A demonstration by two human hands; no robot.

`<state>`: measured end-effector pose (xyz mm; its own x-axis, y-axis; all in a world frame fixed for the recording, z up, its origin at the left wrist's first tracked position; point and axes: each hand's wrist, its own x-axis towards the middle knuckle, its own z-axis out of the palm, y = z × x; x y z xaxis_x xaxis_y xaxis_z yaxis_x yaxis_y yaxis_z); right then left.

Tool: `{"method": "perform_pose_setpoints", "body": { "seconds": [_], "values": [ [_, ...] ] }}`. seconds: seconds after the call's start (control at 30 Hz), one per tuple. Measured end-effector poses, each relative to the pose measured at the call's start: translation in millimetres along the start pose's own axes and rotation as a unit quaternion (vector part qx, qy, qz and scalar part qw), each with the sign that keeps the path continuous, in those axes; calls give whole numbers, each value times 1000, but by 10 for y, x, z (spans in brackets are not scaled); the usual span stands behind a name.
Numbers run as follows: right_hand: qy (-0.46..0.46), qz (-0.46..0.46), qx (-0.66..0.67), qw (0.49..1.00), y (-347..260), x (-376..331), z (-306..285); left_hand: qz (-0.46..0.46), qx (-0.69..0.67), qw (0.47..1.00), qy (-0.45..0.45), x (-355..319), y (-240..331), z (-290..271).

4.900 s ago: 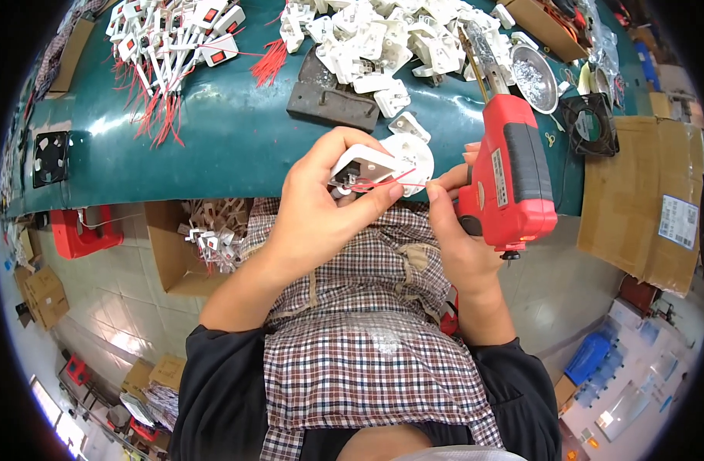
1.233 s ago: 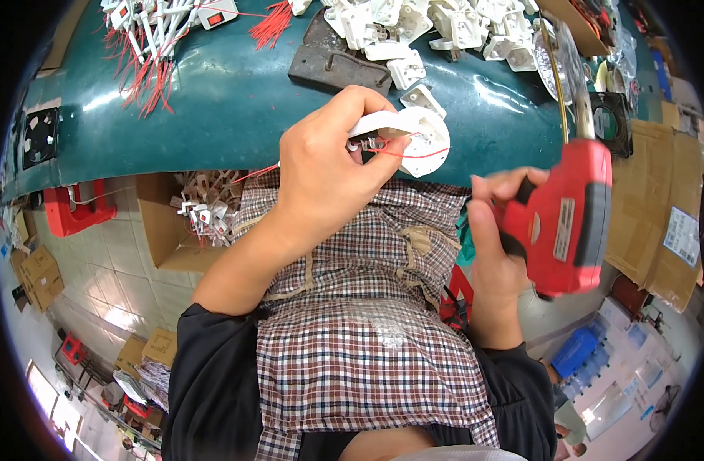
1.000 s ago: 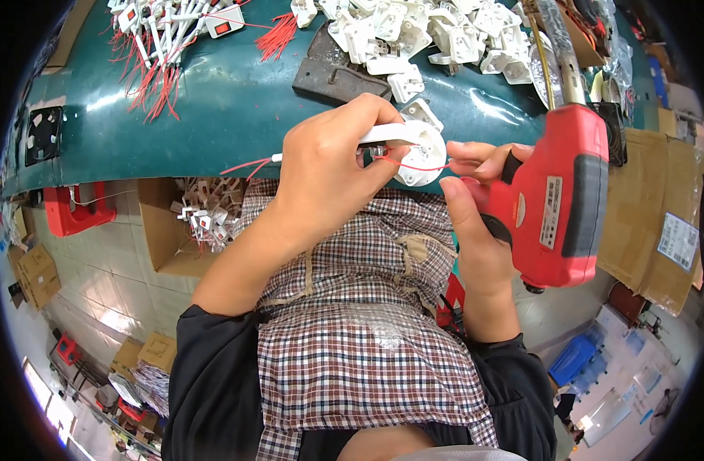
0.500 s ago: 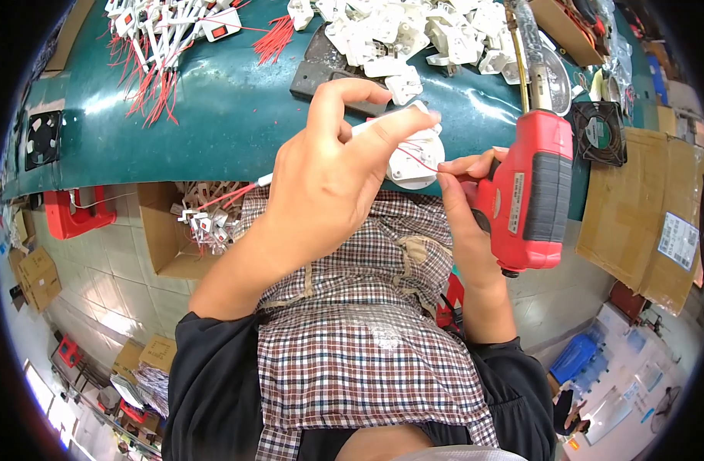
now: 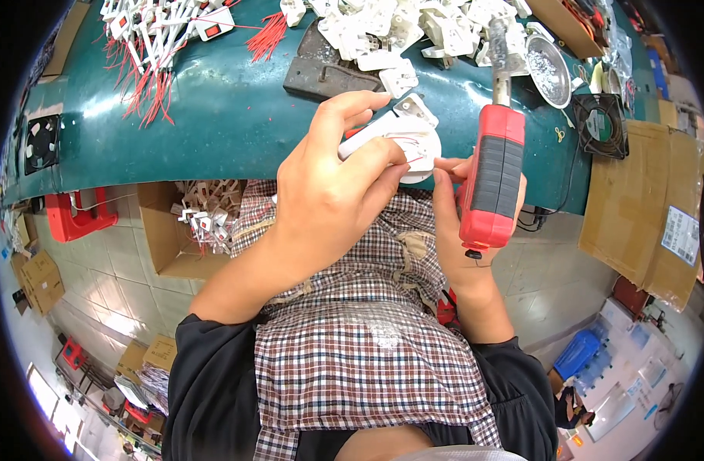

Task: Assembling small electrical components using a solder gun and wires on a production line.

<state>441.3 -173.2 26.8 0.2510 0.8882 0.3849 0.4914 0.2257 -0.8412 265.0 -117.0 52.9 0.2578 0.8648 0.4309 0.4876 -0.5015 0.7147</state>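
Observation:
My left hand (image 5: 321, 188) is closed around a white plastic housing (image 5: 422, 154) with a round base and a handle-like part, held over the table's near edge. Thin red wires lie inside the housing, near my left thumb. In my right hand (image 5: 461, 230) is a red and black soldering gun (image 5: 491, 173), its long metal barrel aimed away from me, toward the far side of the table. The right thumb and a fingertip meet at the rim of the housing. What they pinch there is too small to tell.
White plastic parts (image 5: 444, 34) are heaped at the back beside a dark metal block (image 5: 321, 77). Wired switch pieces (image 5: 156, 38) lie far left, a metal dish (image 5: 548, 73) and a fan (image 5: 600, 127) right. A cardboard box (image 5: 167, 238) of parts stands below the table.
The soldering gun has shifted left and turned more upright. My left thumb has come down onto the housing's wires. Red wires with a white sleeve beside my left wrist no longer show.

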Motion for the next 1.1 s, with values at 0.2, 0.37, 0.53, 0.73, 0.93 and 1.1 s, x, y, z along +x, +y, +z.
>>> {"method": "perform_pose_setpoints", "body": {
  "seconds": [0.2, 0.37, 0.53, 0.73, 0.93, 1.1],
  "values": [
    [-22, 62, 38, 997, -81, -54, -46, 0, 28, 999, -16, 33, 12, 36],
    [-65, 118, 61, 989, -452, -61, -438, 12, 33, 999, -27, 92, 17, 1],
    [-105, 152, 118, 976, -704, -211, -971, 3, 38, 998, -41, 91, 34, -20],
    [-144, 236, -117, 954, -742, -575, -1355, -3, 18, 998, -53, 94, 2, -40],
    [-198, 139, -111, 964, -627, -565, -1303, -7, 11, 998, -59, 87, 1, -44],
    [-230, 160, -111, 953, -641, -512, -1288, -9, -6, 998, -63, 98, -43, -56]
  ]
}}
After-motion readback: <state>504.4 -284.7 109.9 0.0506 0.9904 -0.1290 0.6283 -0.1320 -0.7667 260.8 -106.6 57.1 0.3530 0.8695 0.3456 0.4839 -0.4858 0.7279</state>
